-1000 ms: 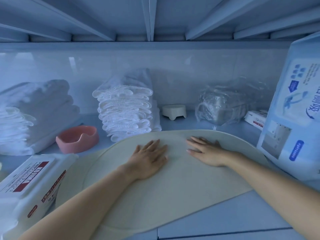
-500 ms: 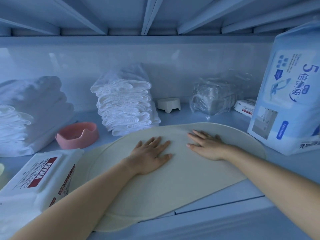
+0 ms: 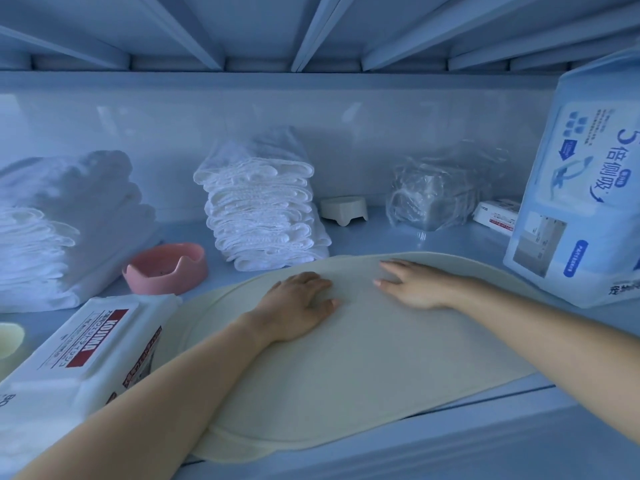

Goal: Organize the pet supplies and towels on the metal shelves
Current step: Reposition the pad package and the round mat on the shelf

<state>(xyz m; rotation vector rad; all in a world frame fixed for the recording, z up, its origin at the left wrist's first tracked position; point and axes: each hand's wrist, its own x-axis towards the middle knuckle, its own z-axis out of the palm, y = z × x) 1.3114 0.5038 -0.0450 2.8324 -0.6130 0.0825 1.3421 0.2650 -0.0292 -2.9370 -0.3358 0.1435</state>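
Two grips on one pale cream oval rubbery mat (image 3: 346, 375), flat on the pale blue metal shelf (image 3: 485, 427), near edge at the shelf's front lip. Left grip (image 3: 298, 306): palm down on mat centre, fingers straight and slightly spread, nothing held. Right grip (image 3: 415, 285): palm down just beside the left, fingers extended toward the left grip, nothing held; a narrow gap between the two. Behind the mat, touching or nearly touching its far edge: stack of white scalloped-edge folded cloths (image 3: 259, 216). Left of that stack: pink ceramic bowl with notched rim (image 3: 166, 268), just off the mat's edge. Far left: pile of folded white towels (image 3: 69, 220). Front left: white rectangular wipes pack with red label (image 3: 86, 348), against the mat's left edge; over or merely beside it, cannot tell. Pale yellow object (image 3: 10, 337) cut off at the left border. Back row, centre to right: small white footed dish (image 3: 343, 209), crumpled clear plastic bag with grey contents (image 3: 436, 195), small white carton with red print (image 3: 495, 214). Far right: tall pale blue printed pad pack (image 3: 581, 188), upright, near the mat's right end.
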